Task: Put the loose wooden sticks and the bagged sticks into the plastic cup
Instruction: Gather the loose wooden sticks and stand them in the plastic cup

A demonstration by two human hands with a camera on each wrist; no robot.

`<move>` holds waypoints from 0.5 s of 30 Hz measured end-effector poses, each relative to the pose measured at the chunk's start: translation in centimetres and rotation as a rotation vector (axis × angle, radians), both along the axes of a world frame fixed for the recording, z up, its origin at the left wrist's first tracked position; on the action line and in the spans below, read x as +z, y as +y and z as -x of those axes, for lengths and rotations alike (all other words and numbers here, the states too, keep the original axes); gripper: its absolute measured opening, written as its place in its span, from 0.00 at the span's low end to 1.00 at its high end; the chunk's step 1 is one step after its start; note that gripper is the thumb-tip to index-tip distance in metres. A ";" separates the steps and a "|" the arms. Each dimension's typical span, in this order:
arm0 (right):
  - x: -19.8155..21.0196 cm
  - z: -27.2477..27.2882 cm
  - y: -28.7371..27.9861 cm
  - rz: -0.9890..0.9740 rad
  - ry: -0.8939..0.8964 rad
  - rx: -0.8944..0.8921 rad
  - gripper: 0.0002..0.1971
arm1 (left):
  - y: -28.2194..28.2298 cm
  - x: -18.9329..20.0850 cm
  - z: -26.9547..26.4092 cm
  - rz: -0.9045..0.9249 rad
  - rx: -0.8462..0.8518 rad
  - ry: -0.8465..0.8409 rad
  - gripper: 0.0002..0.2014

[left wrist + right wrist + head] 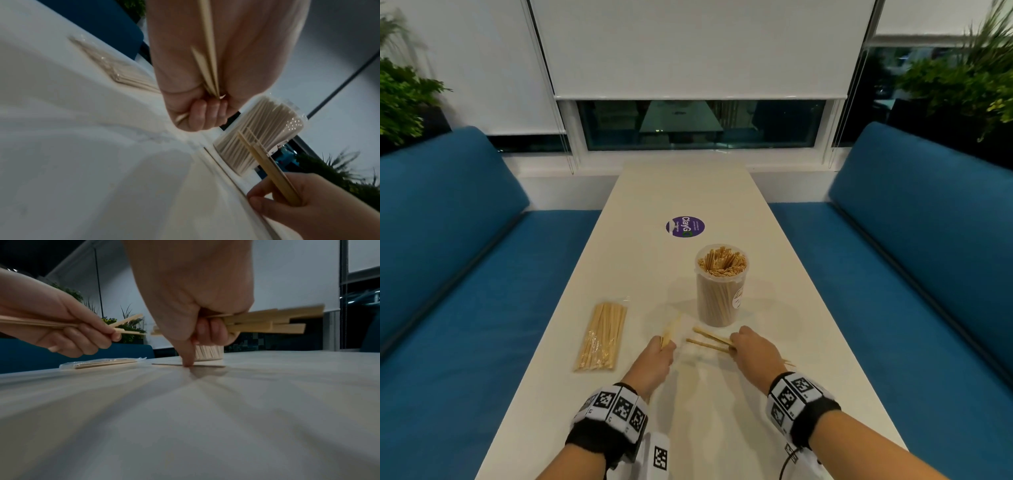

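A clear plastic cup packed with wooden sticks stands upright mid-table. The bagged sticks lie flat to its left, apart from both hands. My left hand grips a small bundle of loose sticks in its fist just above the table. In front of the cup, my right hand holds several loose sticks in its curled fingers. Its index finger points down and presses on one loose stick lying flat on the table.
A long white table runs away from me with a purple round sticker beyond the cup. Blue bench seats flank both sides. Potted plants stand at the far corners, below a window with lowered blinds.
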State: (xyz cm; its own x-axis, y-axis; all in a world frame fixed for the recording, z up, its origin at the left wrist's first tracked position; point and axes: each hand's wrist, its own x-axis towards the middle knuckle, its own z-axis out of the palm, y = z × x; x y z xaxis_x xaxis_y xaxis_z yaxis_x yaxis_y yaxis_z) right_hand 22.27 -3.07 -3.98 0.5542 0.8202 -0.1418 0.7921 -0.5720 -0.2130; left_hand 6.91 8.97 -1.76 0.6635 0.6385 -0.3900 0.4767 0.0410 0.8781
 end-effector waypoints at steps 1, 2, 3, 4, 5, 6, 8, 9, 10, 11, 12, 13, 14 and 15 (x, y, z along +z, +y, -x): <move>0.0 0.1 0.0 0.002 -0.004 -0.006 0.10 | -0.1 0.2 -0.1 0.059 0.071 -0.073 0.08; 0.1 0.1 -0.1 0.014 -0.007 -0.012 0.09 | -0.3 0.3 -0.3 0.110 0.136 -0.143 0.07; 0.2 0.3 -0.2 0.038 -0.007 -0.018 0.09 | -0.6 0.5 -0.4 0.147 0.188 -0.199 0.08; 0.2 0.4 -0.3 0.062 -0.013 -0.017 0.09 | -0.8 0.6 -0.5 0.175 0.222 -0.234 0.08; 0.2 0.6 -0.6 0.087 -0.016 -0.015 0.11 | -1.1 0.7 -0.6 0.201 0.243 -0.260 0.09; 0.2 0.7 -0.8 0.097 -0.016 -0.008 0.13 | -1.5 0.8 -0.7 0.227 0.258 -0.284 0.09; 0.1 0.9 -1.2 0.095 -0.001 -0.013 0.15 | -2.0 0.7 -0.7 0.269 0.289 -0.324 0.09; 0.1 1.0 -1.4 0.083 0.028 -0.033 0.14 | -2.2 0.7 -0.6 0.277 0.303 -0.336 0.09; 0.2 1.1 -1.4 0.058 0.075 -0.063 0.12 | -2.4 0.7 -0.5 0.280 0.314 -0.346 0.08; 0.6 1.2 -1.3 0.014 0.162 -0.104 0.08 | -2.5 0.7 -0.5 0.282 0.322 -0.356 0.08; 1.2 1.4 -1.2 -0.050 0.262 -0.129 0.04 | -2.6 0.7 -0.4 0.285 0.326 -0.366 0.08; 1.8 1.8 -1.1 -0.114 0.373 -0.144 0.01 | -2.7 0.7 -0.5 0.288 0.326 -0.373 0.08; 2.5 2.3 -0.9 -0.167 0.466 -0.142 0.02 | -2.8 1.0 -0.5 0.289 0.317 -0.378 0.09; 3.4 2.9 -0.8 -0.209 0.543 -0.123 0.03 | -3.0 1.4 -0.6 0.276 0.299 -0.373 0.10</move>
